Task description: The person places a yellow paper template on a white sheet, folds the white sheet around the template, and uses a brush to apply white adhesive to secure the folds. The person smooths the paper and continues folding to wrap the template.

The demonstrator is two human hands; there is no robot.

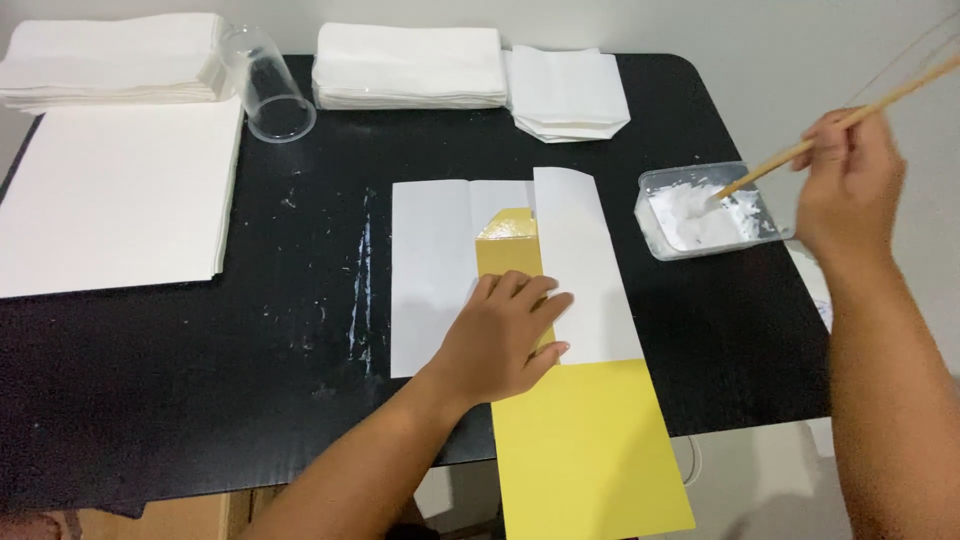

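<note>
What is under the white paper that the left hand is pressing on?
A yellow sheet lies under the folded white paper, showing in the gap between the flaps and sticking out toward the person. The left hand covers part of it; the rest beneath is hidden.

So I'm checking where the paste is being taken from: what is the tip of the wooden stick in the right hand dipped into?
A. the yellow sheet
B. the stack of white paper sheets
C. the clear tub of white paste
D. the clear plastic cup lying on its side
C: the right hand holds the wooden stick with its tip in the white paste inside the clear tub at the table's right edge.
</note>
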